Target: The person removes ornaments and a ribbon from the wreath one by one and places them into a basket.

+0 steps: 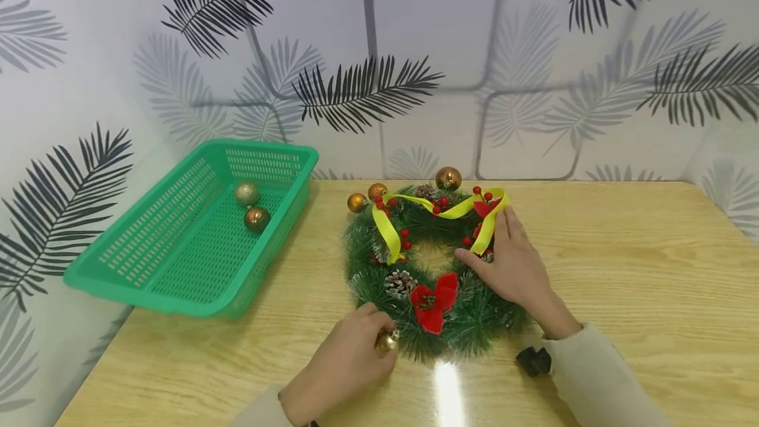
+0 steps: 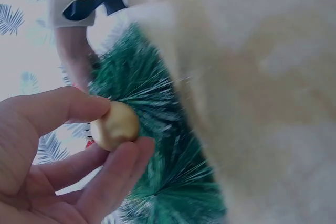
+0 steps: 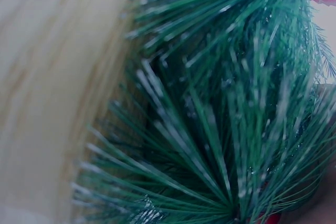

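Note:
A green pine wreath (image 1: 477, 328) lies on the table, decorated with a red flower (image 1: 435, 302), pine cones (image 1: 400, 284), red berries and a yellow ribbon (image 1: 387, 232). At its front left edge, my left hand (image 1: 346, 361) pinches a small gold Christmas ball (image 2: 116, 126) between thumb and fingers, close to the pine needles. My right hand (image 1: 517, 265) rests on the wreath's right side, fingers extended beside the ribbon and thumb toward the centre. Three copper-orange balls, one of them at the top (image 1: 448, 178), sit along the far rim. Needles fill most of the right wrist view.
To the left stands a green plastic basket (image 1: 237, 302) holding a pale gold glitter ball (image 1: 246, 194) and a copper ball (image 1: 257, 219). A leaf-patterned wall covering (image 1: 427, 38) rises behind the wooden table (image 1: 640, 262). Black straps are at both wrists.

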Available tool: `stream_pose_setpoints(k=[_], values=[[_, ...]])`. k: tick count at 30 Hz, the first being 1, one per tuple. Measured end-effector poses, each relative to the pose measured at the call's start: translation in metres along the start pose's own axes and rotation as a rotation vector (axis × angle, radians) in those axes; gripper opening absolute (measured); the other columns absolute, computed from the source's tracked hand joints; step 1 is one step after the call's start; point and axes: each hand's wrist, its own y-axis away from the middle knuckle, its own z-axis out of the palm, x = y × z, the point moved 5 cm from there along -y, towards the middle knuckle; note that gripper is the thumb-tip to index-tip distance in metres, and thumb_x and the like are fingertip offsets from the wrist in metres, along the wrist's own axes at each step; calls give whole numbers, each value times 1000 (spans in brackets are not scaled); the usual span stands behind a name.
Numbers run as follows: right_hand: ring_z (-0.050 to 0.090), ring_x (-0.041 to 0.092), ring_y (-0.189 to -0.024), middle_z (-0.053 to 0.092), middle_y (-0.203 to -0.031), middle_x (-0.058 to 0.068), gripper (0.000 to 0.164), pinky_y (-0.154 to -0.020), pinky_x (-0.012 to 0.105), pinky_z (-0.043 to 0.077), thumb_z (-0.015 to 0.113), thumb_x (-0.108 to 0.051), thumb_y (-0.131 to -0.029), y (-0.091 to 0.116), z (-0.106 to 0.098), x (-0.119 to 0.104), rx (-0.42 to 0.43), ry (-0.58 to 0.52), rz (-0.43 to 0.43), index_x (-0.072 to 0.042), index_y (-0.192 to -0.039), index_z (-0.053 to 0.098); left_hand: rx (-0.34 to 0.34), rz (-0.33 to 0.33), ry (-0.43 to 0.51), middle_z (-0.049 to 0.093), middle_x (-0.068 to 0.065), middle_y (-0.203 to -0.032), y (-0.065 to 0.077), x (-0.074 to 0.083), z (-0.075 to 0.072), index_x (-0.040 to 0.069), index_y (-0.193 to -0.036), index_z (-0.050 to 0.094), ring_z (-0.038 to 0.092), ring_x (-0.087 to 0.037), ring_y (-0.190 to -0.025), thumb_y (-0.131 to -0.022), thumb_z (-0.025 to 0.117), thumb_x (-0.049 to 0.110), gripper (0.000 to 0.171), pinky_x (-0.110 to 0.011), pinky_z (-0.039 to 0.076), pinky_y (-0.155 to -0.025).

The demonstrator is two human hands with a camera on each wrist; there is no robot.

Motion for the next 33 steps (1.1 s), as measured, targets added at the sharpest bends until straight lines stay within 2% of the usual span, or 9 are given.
stream_pose_setpoints(k=[5, 12, 19, 26, 33], values=[[10, 48, -142, 1, -156, 30, 105, -109, 62, 24, 49, -63, -89, 0, 1, -1, 5, 1, -3, 11, -148, 5, 67, 50, 85, 54, -1, -87, -1, 3, -14, 3, -93, 65, 51, -6, -70, -77, 71, 2, 17, -14, 46, -59], [10, 49, -142, 0, -156, 29, 105, -109, 63, 23, 48, -64, -89, -1, 2, 0, 2, 1, -2, 11, -148, 4, 176, 100, 96, 56, -2, -88, -3, 3, -28, 4, -91, 62, 54, -10, -68, -76, 72, -2, 19, -14, 47, -58], [10, 48, -142, 0, -156, 29, 105, -110, 62, 22, 48, -64, -89, -1, 2, 0, 0, -1, -1, 11, -148, 3, 209, 133, 131, 56, -2, -88, -4, 4, -35, 5, -92, 62, 52, -12, -67, -76, 72, -3, 20, -16, 46, -58], [10, 49, -142, 1, -156, 29, 105, -110, 62, 23, 48, -63, -89, 1, 0, 0, -2, 0, 1, 11, -148, 4, 244, 104, 164, 54, -2, -87, -7, 1, -39, 5, -89, 60, 54, -16, -68, -74, 71, -3, 20, -17, 50, -59], [11, 48, -142, 1, -156, 30, 105, -109, 62, 25, 48, -64, -89, 0, 1, 0, 1, 8, 0, 11, -148, 4, 266, 121, 183, 55, -5, -89, -9, -2, -42, 4, -89, 60, 57, -12, -75, -74, 68, -7, 21, -22, 55, -61]])
